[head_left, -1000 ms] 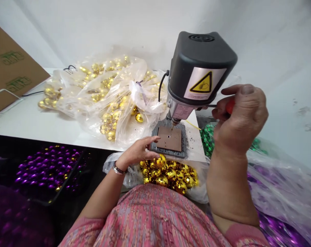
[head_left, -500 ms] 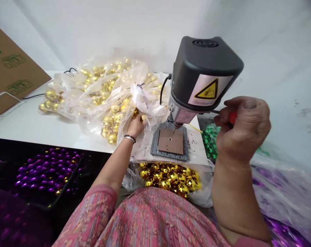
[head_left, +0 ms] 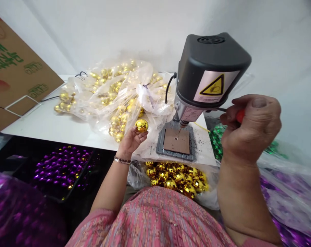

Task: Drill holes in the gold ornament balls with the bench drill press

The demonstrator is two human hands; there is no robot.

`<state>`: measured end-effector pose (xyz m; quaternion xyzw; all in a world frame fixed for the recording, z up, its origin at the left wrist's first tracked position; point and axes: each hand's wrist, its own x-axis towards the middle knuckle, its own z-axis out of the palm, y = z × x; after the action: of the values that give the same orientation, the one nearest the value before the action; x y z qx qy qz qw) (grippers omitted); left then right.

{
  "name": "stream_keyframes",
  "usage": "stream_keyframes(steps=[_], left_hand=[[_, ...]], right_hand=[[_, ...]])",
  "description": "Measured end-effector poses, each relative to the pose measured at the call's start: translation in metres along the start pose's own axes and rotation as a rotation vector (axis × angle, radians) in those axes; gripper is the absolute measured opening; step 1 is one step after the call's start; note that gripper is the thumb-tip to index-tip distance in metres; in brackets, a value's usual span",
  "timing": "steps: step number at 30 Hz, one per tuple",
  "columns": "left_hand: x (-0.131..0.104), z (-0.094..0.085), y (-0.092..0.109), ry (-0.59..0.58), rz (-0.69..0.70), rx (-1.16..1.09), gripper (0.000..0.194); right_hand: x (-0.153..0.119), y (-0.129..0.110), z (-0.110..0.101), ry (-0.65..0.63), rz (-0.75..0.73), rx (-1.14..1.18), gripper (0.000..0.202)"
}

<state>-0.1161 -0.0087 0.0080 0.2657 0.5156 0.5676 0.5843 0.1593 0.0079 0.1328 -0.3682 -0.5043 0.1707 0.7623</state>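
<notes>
A shiny gold faceted ball (head_left: 141, 125) rests in the fingers of my left hand (head_left: 132, 140), palm turned up, in front of a clear plastic bag (head_left: 94, 113) full of gold balls. My right hand (head_left: 251, 127) is wrapped round the red knob (head_left: 240, 116) of a lever on the bench drill press (head_left: 212, 75). Below the drill, a brown square plate (head_left: 176, 141) with a small hole lies on the grey base (head_left: 160, 144). Dark shavings are scattered around the base.
An open bag of gold balls (head_left: 178, 176) hangs at the table's front edge by my lap. Purple balls (head_left: 60, 168) fill a dark crate at lower left. A cardboard box (head_left: 19, 72) stands at far left. Green balls (head_left: 217, 139) and purple bagged ones (head_left: 291, 192) are at right.
My left hand has come out of the bag toward me with a gold ball in it. My right hand stays on the knob. The view has shifted slightly left.
</notes>
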Motion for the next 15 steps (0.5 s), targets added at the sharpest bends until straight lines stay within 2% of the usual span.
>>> stream_keyframes(steps=[3, 5, 7, 9, 11, 13, 15], left_hand=[[-0.025, -0.006, 0.003, -0.014, 0.028, -0.077, 0.048], [-0.042, -0.021, 0.015, 0.018, 0.093, -0.079, 0.051], [-0.059, -0.047, 0.04, 0.115, 0.229, -0.1, 0.048], [-0.072, -0.078, 0.075, 0.256, 0.457, -0.217, 0.04], [-0.08, -0.101, 0.11, 0.336, 0.645, -0.363, 0.047], [-0.08, -0.107, 0.129, 0.371, 0.616, -0.452, 0.054], [-0.072, -0.093, 0.127, 0.404, 0.523, -0.386, 0.034]], right_hand=[[0.001, 0.001, -0.001, -0.001, 0.015, 0.005, 0.039], [0.001, 0.002, -0.002, 0.0, 0.023, -0.013, 0.041], [0.001, 0.004, -0.003, 0.011, 0.022, -0.03, 0.041], [0.001, 0.005, -0.004, 0.026, 0.011, -0.036, 0.04], [0.001, 0.007, -0.003, 0.045, -0.004, -0.026, 0.039], [0.001, 0.008, -0.002, 0.064, -0.016, -0.008, 0.039], [0.001, 0.009, -0.001, 0.082, -0.029, 0.005, 0.041]])
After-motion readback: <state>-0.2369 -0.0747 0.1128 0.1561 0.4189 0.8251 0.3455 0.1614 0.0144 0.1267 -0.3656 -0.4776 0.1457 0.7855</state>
